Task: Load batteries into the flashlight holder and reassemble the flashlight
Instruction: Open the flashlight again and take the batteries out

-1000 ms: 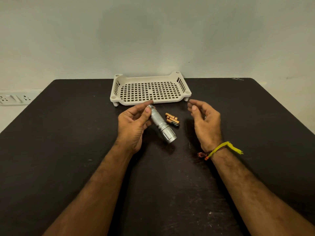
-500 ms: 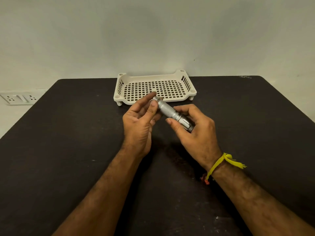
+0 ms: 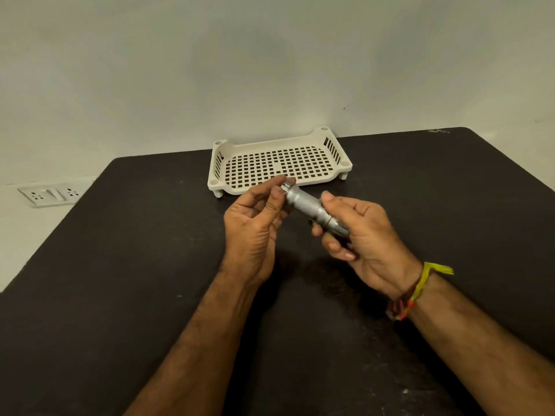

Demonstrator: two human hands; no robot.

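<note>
While the right hand grips the flashlight, left hand pinches its far end.

A cream plastic tray with a perforated grid floor and slatted end walls stood on short legs at the far edge of a black table, toward twelve o'clock. Nothing lay inside it. The tabletop was scuffed with pale flecks. At about ten o'clock, off the table, a white socket panel lay against a plain grey-white wall.
</note>
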